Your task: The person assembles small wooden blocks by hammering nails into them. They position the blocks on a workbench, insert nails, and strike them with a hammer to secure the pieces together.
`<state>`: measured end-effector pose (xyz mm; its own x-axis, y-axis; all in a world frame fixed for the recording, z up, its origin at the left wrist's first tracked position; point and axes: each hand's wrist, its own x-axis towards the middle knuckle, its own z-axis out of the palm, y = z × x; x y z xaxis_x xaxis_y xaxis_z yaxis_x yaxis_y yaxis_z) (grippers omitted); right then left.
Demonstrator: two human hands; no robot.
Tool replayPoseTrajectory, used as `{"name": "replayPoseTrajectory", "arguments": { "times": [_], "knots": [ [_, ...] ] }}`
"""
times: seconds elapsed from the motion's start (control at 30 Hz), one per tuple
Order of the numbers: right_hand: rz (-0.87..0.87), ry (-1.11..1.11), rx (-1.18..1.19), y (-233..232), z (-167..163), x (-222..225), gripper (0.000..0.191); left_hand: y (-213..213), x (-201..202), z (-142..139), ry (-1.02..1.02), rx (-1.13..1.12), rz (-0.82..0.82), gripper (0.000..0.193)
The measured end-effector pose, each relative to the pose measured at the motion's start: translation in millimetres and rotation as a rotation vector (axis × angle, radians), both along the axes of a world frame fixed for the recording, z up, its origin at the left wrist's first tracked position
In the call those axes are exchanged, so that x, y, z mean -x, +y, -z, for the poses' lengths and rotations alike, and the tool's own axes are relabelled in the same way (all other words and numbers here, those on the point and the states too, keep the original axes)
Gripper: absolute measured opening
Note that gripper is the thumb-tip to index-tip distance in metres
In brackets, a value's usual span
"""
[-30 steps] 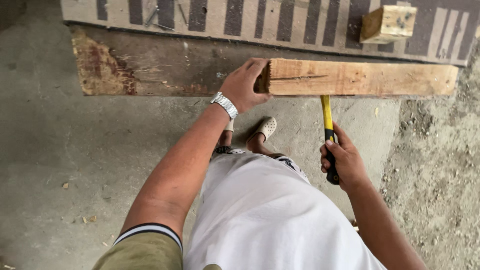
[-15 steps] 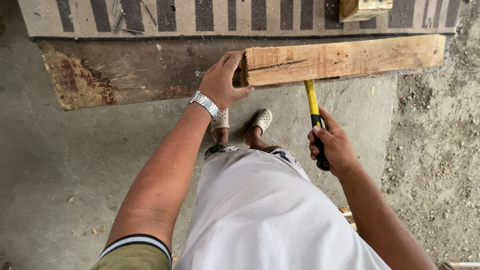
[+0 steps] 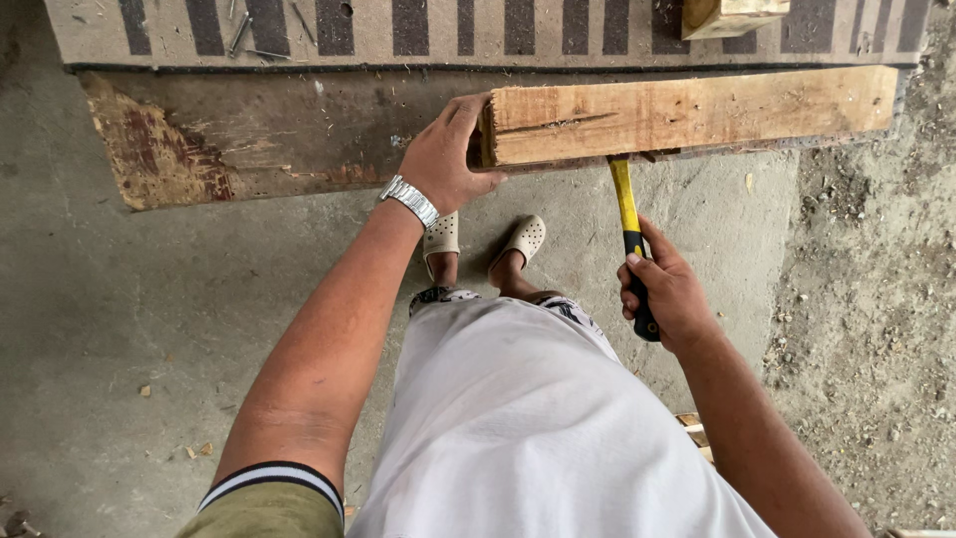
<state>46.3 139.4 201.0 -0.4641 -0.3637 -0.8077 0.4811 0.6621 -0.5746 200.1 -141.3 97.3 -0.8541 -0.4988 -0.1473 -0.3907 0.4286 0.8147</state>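
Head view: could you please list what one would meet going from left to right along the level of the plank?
Dark stained board → left hand gripping the plank's end → pale plank → gravelly ground. The yellow-handled hammer, held in the right hand, reaches up under the plank, so I leave it out.

I see a pale plank (image 3: 697, 115) of rough-sawn, matt wood. The hammer (image 3: 629, 234) has a glossy yellow and black handle, seemingly plastic. The watch (image 3: 409, 201) is shiny metal. The floor (image 3: 119, 299) is matt, gritty concrete.
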Motion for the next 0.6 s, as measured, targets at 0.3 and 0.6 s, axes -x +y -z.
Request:
{"name": "replayPoseTrajectory", "arguments": {
  "times": [0.3, 0.6],
  "knots": [
    [0.063, -0.064, 0.167, 9.0, -1.4, 6.7, 0.065, 5.9, -2.1, 8.9, -0.057, -0.019, -0.027, 0.090],
    [0.082, -0.099, 0.340, 15.1, -8.4, 22.5, 0.066, 0.2, -25.2, 22.2, 0.096, 0.074, -0.021, 0.091]
  ]
}}
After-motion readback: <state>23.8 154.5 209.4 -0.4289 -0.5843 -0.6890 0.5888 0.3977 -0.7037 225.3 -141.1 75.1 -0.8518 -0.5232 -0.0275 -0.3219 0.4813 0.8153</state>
